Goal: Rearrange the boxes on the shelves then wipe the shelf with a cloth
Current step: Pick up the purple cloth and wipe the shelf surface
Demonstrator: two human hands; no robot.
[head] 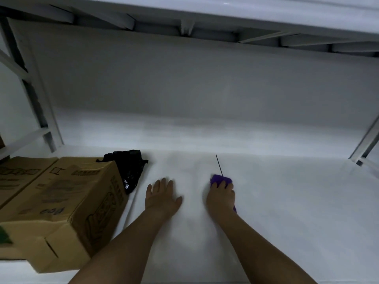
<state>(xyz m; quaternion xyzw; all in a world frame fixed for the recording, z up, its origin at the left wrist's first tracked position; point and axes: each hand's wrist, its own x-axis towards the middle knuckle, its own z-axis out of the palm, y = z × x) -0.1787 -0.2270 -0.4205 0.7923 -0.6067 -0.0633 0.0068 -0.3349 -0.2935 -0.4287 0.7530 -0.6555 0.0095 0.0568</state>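
Observation:
The white shelf [276, 201] stretches out in front of me. My right hand [221, 196] presses a purple cloth [218, 178] onto the shelf near its middle, with the fingers curled over it; most of the cloth is hidden under the hand. My left hand [162, 198] lies flat on the shelf a little to the left, fingers straight and empty. Two brown cardboard boxes stand at the left: a larger one [67, 210] at the shelf's front and another [18, 177] beside it.
A crumpled black plastic bag [128, 167] lies behind the larger box. A thin dark line [219, 165] runs on the shelf just beyond the cloth. White uprights [41, 111] stand left and right [367, 140]. The upper shelf [205, 19] hangs close overhead.

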